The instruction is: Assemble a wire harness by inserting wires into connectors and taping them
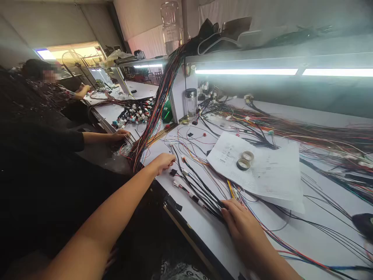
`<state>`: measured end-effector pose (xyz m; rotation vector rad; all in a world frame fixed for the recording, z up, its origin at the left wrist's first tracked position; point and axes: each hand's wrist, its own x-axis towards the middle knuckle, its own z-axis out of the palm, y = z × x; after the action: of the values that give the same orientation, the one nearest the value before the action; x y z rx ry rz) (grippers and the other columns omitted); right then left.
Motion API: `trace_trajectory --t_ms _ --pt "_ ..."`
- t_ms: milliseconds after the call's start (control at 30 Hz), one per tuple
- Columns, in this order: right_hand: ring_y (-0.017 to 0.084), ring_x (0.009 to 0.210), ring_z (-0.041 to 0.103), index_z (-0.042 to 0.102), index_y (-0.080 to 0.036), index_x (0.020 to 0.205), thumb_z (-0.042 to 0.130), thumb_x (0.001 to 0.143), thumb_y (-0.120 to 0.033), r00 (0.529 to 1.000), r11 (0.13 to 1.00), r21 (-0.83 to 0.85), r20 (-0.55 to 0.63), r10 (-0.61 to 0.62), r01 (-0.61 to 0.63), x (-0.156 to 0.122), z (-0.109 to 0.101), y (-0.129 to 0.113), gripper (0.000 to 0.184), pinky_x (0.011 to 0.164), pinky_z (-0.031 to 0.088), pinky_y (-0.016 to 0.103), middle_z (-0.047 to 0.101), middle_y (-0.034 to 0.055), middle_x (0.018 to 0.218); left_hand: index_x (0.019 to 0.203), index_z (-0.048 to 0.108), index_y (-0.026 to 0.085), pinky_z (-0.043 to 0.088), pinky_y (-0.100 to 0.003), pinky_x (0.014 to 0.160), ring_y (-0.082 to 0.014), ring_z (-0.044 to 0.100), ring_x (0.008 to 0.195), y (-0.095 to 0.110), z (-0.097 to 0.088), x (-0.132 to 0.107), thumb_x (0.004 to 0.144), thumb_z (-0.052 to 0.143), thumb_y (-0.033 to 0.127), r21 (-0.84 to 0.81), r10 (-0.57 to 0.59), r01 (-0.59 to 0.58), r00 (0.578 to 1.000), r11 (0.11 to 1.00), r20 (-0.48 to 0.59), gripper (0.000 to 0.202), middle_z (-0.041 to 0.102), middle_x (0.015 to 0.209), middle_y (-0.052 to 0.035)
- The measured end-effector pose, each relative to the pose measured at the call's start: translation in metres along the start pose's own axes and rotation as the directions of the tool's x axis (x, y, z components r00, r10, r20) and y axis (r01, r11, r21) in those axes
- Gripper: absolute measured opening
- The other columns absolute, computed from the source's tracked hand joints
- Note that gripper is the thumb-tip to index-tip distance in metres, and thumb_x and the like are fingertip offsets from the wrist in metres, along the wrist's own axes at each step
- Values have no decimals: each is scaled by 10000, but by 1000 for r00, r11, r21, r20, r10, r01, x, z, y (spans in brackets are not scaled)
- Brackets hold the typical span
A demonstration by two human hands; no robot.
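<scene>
My right hand [237, 217] is closed around a wire harness [204, 183] with black sleeved branches, near the table's front edge. The branches fan out from it toward my left hand [165, 163]. Along their ends sit a black connector [173, 172], a white connector [176, 183] and a small orange-brown connector [183, 159]. My left hand is closed at the fingertips beside these ends; what it pinches, if anything, is hidden. Printed sheets in a clear sleeve [276, 171] lie right of the harness, with two tape rolls [243, 165] on top.
A thick bundle of coloured wires [163, 97] hangs from the shelf at my left. Behind stands a glass jar [191, 103]; long loose wires [314, 128] cover the table's back. A co-worker's hand [121, 135] works close on the left, and another person [49, 85] sits farther off.
</scene>
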<state>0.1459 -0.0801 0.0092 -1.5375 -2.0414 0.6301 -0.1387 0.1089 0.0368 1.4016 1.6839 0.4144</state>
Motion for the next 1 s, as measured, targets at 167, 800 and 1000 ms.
trace_trajectory --t_ms 167,800,1000 --pt "202 926 614 558 -203 1044 324 954 -335 998 993 100 17 53 -54 1 -2 3 283 778 493 334 633 82 1014 632 438 184 151 -210 372 -55 298 329 -14 -2 -17 717 588 337 -209 0 2 1000 978 8 230 455 474 41" --pt "238 1045 563 540 -232 1213 325 931 -505 977 800 562 144 156 -210 15 -37 -26 447 927 429 435 592 109 1155 816 524 163 398 -181 483 -68 534 487 74 32 -100 826 625 261 -881 439 -75 885 467 157 141 603 682 8" --pt "43 396 460 372 -294 1356 408 900 -549 866 267 832 500 19 -486 25 -95 -31 524 377 361 178 629 29 861 954 528 187 469 -271 650 -122 601 646 92 63 -96 884 492 447 -706 518 -293 847 644 121 271 641 809 -27"
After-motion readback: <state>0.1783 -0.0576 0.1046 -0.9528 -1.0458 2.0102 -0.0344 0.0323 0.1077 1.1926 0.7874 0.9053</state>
